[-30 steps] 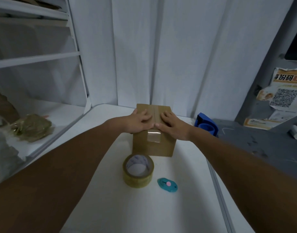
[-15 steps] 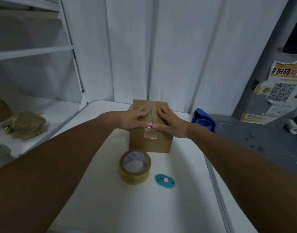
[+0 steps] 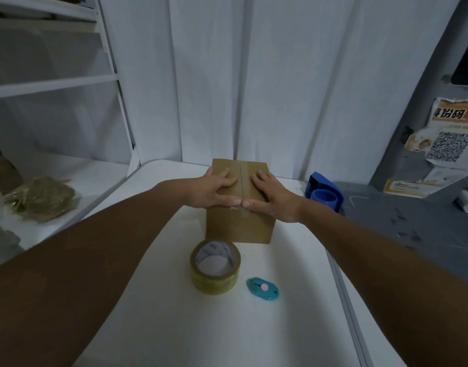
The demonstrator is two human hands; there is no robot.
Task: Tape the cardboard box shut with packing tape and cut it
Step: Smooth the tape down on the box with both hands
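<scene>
A small brown cardboard box stands on the white table, its flaps closed with clear tape along the top seam and down the front. My left hand lies flat on the left flap, fingers spread. My right hand lies flat on the right flap. The two thumbs meet at the front edge over the tape. A roll of packing tape sits in front of the box. A teal cutter with a pink button lies just right of the roll.
A blue tape dispenser stands right of the box near the table edge. White shelving with a crumpled bag is at the left. A grey surface with a small white roll and posters lies to the right.
Both hands have stayed pressed on the box top, with the thumbs drawn closer together at the front edge. The view has shifted slightly.
</scene>
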